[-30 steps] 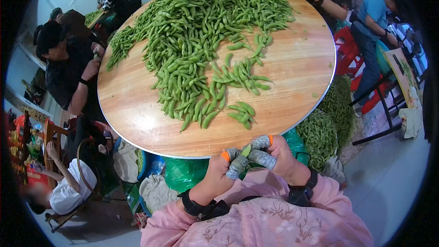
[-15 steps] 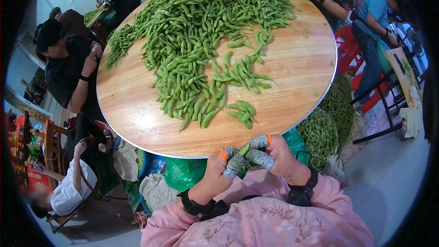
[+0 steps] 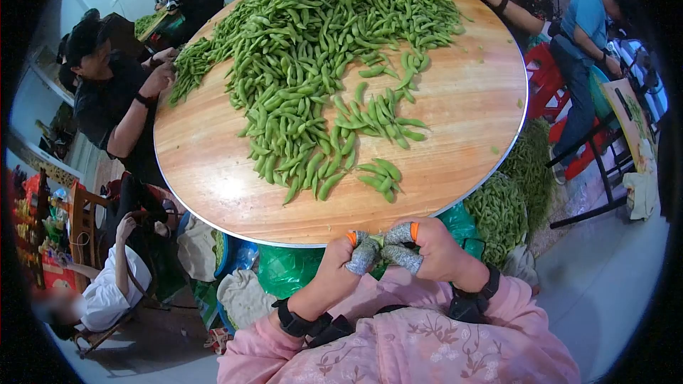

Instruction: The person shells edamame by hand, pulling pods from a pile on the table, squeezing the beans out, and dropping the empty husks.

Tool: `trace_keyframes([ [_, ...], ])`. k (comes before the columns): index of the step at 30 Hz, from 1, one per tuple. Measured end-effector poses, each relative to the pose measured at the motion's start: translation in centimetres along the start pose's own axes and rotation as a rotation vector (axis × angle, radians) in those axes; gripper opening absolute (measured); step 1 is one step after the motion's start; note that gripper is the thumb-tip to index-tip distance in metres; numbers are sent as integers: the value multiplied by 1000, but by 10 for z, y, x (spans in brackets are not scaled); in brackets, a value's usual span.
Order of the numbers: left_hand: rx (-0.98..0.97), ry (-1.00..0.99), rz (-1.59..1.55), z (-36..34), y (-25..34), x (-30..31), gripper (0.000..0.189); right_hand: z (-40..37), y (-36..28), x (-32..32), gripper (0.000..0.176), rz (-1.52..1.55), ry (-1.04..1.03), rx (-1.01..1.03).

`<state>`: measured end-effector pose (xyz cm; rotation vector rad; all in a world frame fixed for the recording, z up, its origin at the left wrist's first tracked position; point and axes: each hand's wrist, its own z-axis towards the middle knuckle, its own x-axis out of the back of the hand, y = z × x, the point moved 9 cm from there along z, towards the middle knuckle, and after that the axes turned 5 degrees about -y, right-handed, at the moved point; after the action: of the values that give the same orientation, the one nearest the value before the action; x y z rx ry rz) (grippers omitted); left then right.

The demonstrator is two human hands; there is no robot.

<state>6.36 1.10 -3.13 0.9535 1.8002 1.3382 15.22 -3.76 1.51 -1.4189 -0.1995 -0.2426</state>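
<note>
My left hand (image 3: 350, 259) and my right hand (image 3: 421, 245) meet just off the near edge of a round wooden table (image 3: 213, 203). Grey knit covers with orange trim sleeve their thumbs and fingers. Both are pinched on a green soybean pod (image 3: 377, 240), which shows only as a sliver between the fingertips. A large heap of soybean pods (image 3: 299, 64) spreads across the table from the far side. Close to my hands, a small cluster of pods (image 3: 382, 178) lies apart from the heap.
Co-workers surround the table: one in black (image 3: 107, 99) at left, another's arm (image 3: 516, 11) at far right. Under the near edge are a green plastic bag (image 3: 288, 264) and piles of pods (image 3: 496, 213). A side table (image 3: 629, 117) and red stools (image 3: 544, 82) stand right.
My fingertips have closed tighter together, so less of the pod shows. The co-worker on the left has reached a hand to the heap; the far-right person has brought both hands together.
</note>
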Motion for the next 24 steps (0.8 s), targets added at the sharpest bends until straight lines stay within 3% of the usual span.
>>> trace_keyframes([
  [5,2,-49,164,0,-16,-4,11,-6,5,0,16,-1,24,-38],
  [7,-53,-55,272,0,-4,-7,9,-15,7,9,17,-203,67,-35],
  [9,-125,-105,863,2,20,-17,12,-29,9,34,18,-262,111,-42],
  [10,-125,-108,865,6,27,-17,12,-41,9,52,18,-323,151,-53],
  [12,-183,96,892,15,52,-1,15,-68,24,91,20,-481,186,-420],
  [16,-256,212,1092,47,75,-1,18,-102,28,133,19,-680,430,-526],
  [18,-253,160,1338,64,66,-7,18,-103,31,130,21,-354,535,-418],
  [19,-258,157,1342,67,64,-7,18,-99,31,126,21,-353,541,-416],
  [21,-273,145,1466,70,63,-9,16,-78,29,102,20,-171,445,-291],
  [24,-246,191,1380,62,66,-5,17,-48,34,69,21,57,343,-223],
])
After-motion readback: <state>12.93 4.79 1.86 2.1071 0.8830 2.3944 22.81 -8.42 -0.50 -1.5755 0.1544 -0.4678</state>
